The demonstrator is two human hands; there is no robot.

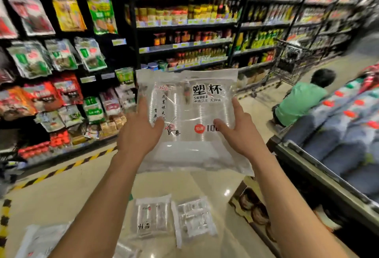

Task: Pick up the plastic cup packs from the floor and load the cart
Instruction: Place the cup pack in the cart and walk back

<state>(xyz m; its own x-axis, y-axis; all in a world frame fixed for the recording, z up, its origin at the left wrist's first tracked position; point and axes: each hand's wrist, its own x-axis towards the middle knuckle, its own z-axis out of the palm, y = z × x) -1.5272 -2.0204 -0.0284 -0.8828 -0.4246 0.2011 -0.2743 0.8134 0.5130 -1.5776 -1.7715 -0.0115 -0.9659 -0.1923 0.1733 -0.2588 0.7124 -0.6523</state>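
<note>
A shop aisle with a glossy cream floor (61, 186) that shows a bright glint of overhead light (227, 192). A yellow-and-black striped line (67, 167) runs along the foot of the black racks (131, 42) on the left, hung with bagged goods (61, 52) (labels too blurred to read). The farther shelves (184, 26) hold rows of bottles and jars. On the right stands a low display bin (307, 167) filled with blue packs (344, 134); beyond it a person in a green shirt (301, 102) crouches.
</note>
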